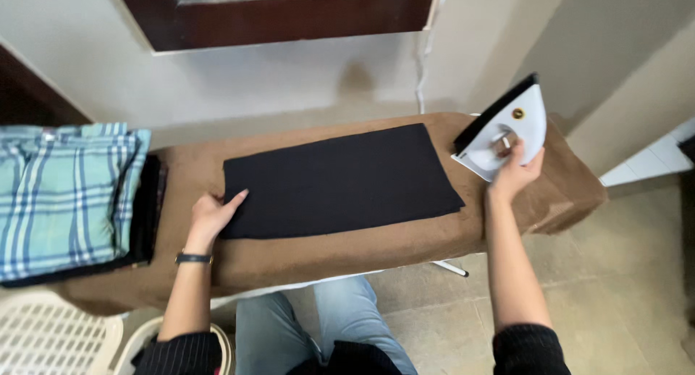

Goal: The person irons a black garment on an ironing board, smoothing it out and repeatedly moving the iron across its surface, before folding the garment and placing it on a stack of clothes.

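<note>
Black folded cloth (pixel 339 181) lies flat on the brown-covered ironing board (pixel 304 255), long axis running left to right along the board. Your left hand (pixel 211 217) rests open, fingers flat on the cloth's near-left corner. Your right hand (pixel 515 169) is closed around the handle of the white iron (pixel 507 129), which stands tilted just beside the cloth's right edge. Iron sits to the right of the cloth. Folded plaid stack (pixel 65 194) at the board's left end; white basket (pixel 51 339) below.

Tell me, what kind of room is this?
Probably a laundry corner at home: a brown padded ironing board, a white iron with black soleplate, and a white plastic laundry basket.
</note>
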